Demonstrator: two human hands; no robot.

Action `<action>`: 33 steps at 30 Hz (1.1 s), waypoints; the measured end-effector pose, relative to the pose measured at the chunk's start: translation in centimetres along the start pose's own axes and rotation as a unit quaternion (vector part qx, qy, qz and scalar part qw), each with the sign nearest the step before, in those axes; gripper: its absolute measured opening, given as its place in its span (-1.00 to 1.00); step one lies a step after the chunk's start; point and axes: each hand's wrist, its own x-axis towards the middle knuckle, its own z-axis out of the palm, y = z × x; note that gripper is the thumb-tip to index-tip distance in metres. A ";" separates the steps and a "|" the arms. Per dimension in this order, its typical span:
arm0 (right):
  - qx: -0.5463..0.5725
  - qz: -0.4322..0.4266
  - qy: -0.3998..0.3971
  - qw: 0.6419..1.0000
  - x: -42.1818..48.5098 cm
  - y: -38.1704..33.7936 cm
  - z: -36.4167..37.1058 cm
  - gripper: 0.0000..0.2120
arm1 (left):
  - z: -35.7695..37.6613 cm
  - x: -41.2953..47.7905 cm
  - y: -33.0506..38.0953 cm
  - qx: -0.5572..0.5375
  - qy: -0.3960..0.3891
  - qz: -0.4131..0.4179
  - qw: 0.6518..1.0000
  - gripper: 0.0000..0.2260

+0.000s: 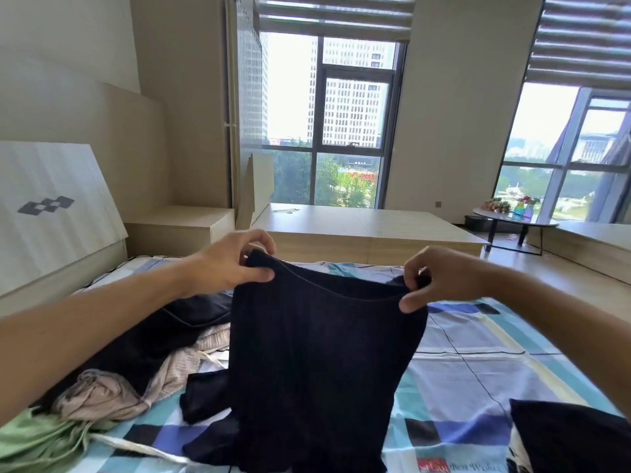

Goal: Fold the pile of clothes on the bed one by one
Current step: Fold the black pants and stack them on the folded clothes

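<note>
A dark navy ribbed garment (317,363) hangs upright above the bed, held up by its top edge. My left hand (232,264) pinches its upper left corner. My right hand (440,279) pinches the upper right corner. The garment's lower hem rests on the checked blue bedsheet (478,346). To the left lies the pile of clothes (136,363): a black piece, a beige piece with a drawstring, and a green piece (37,438) at the near left edge.
A dark folded item (566,442) lies at the near right of the bed. A light wooden headboard (58,206) and bedside cabinet (181,227) stand on the left. Beyond the bed are a low wooden platform (358,227), windows, and a round table (512,216) with flowers.
</note>
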 end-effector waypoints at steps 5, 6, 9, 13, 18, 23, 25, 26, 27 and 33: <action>-0.001 -0.047 0.038 0.998 2.0 2.0 3.9 -0.82 | 0.2 0.2 -1.9 0.036 -0.014 0.011 0.999 -0.84; 0.017 -0.058 0.018 0.998 2.1 2.4 4.3 -0.96 | 0.0 0.2 -2.3 0.034 -0.016 0.008 0.999 -0.85; 0.022 -0.074 -0.031 0.997 1.8 2.4 5.4 -0.78 | -0.3 0.1 -3.2 0.043 -0.028 0.002 0.999 -0.84; 0.019 -0.096 -0.011 0.995 2.2 2.3 7.2 -0.81 | 0.0 0.0 -4.4 0.070 -0.044 -0.019 0.996 -0.84; -0.016 -0.034 -0.101 0.994 3.4 4.2 10.0 -0.79 | 1.5 -0.7 -7.3 0.075 -0.139 -0.103 0.982 -0.83; -0.046 0.086 -0.044 0.994 10.2 4.5 6.4 -0.92 | 1.5 6.0 -8.2 0.261 -0.127 -0.184 0.939 -0.93; -0.003 0.099 0.238 0.966 13.6 3.3 -1.9 -0.95 | -3.7 12.4 -3.7 0.247 0.082 -0.111 0.959 -0.94; 0.043 0.099 0.377 0.920 14.4 1.7 -7.3 -0.89 | -7.2 15.4 0.0 0.219 0.182 -0.070 0.956 -0.94; 0.081 0.092 0.486 0.865 14.3 -0.6 -12.9 -0.84 | -10.7 17.6 4.6 0.199 0.266 -0.031 0.943 -0.94; 0.107 0.026 0.696 0.709 7.6 -11.8 -32.8 -0.72 | -23.3 18.3 26.5 0.166 0.446 0.135 0.869 -0.83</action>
